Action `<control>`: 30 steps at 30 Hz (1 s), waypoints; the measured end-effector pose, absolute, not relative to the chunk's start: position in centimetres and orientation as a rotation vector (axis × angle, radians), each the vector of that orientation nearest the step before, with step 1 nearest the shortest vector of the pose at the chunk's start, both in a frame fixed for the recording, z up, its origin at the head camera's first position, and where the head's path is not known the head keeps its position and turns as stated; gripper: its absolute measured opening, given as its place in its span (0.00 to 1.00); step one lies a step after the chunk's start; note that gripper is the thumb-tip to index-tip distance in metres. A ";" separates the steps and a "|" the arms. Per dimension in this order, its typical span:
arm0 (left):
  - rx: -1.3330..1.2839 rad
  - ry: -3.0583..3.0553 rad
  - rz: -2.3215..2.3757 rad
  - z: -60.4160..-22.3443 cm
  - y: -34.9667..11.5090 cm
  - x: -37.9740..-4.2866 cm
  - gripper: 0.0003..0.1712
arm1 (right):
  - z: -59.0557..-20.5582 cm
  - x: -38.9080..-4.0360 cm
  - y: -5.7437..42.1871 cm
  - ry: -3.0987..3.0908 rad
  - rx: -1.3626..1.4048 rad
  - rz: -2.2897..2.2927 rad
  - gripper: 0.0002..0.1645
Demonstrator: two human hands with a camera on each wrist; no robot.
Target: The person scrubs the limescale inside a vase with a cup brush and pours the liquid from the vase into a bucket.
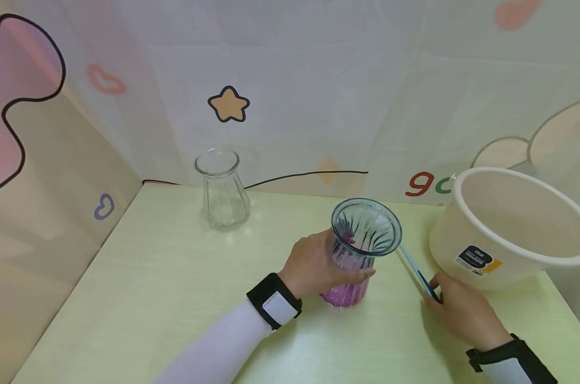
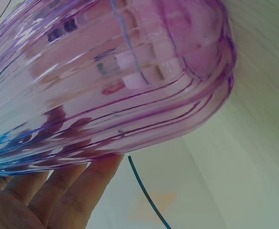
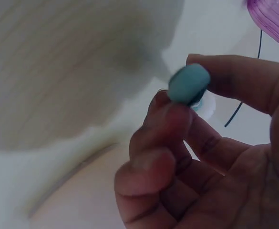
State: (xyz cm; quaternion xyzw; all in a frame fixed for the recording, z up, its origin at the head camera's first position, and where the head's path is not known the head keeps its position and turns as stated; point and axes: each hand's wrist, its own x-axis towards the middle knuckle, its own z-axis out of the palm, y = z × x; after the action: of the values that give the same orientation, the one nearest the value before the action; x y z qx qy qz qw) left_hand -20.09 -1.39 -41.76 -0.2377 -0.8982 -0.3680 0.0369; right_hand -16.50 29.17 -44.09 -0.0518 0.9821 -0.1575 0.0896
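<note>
My left hand [image 1: 314, 264] grips a ribbed glass vase [image 1: 349, 290], with the thumb in front and the other fingers behind. The vase fades from blue at its flared rim to pink-purple at the base. In the left wrist view its ribbed wall [image 2: 144, 95] fills much of the picture, fingers on its far side. My right hand [image 1: 462, 312] pinches a slim blue handle [image 1: 417, 272] between thumb and fingers. Its rounded teal end [image 3: 191, 83] faces the right wrist camera. The handle's far end is hidden behind the vase rim, so I cannot tell what tool it is.
A clear glass vase [image 1: 226, 200] stands upright at the back left of the pale table [image 1: 141, 298]. On the right, just beyond my right hand, is a cream bucket [image 1: 506, 266] with a dark label. A printed cloth backdrop [image 1: 290, 80] hangs behind the table.
</note>
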 end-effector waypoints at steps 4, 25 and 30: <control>-0.725 -2.764 -1.131 -41.8 -1.3 -20.1 0.45 | -44.3 -16.6 29.1 2.869 -0.105 -0.472 0.17; -0.730 -2.766 -1.136 -41.7 -1.4 -20.2 0.45 | -44.3 -16.1 28.9 2.879 -0.064 -0.479 0.36; -0.721 -2.771 -1.140 -41.8 -1.4 -20.2 0.45 | -44.1 -15.8 28.0 2.963 -0.153 -0.568 0.36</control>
State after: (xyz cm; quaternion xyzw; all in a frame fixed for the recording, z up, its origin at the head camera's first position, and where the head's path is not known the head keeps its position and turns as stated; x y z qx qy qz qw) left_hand -20.17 -1.37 -41.75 -0.2339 -0.8987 -0.3697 0.0301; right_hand -15.79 28.03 -44.10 -0.0506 0.9791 -0.1876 0.0604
